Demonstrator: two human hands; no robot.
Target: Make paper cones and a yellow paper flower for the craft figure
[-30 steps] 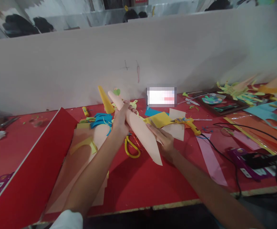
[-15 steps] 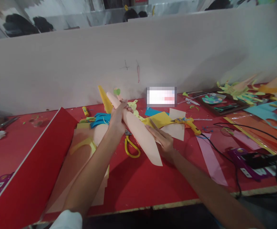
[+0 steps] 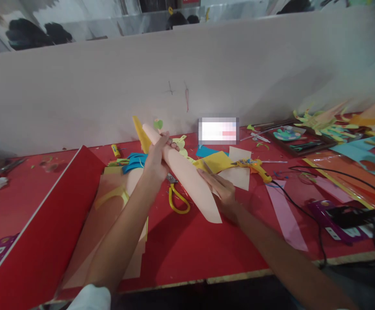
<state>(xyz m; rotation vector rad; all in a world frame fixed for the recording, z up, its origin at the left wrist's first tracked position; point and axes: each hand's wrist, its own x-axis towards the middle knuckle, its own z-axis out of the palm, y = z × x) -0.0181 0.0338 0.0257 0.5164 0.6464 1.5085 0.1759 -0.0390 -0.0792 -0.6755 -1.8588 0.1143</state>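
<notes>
Paper roll (image 3: 189,181), pale peach, is over the table at the clock's centre; long axis runs 11 to 5, narrow end at 11. Red table (image 3: 187,256) sits under everything. Red board (image 3: 45,228) stands tilted at 8, peach sheets (image 3: 92,247) flat just beside it. Left hand (image 3: 159,157) at 10: fingers curled round the roll's narrow half, gripping. Right hand (image 3: 221,189) at 4: fingers nearly straight, close together, against the roll's edge; thumb hidden, can't tell if it's pinching. Glue gun (image 3: 256,168) at 3. Yellow-handled scissors (image 3: 181,206) at 6, partly covered by roll. Glue stick (image 3: 115,150) near 10.
</notes>
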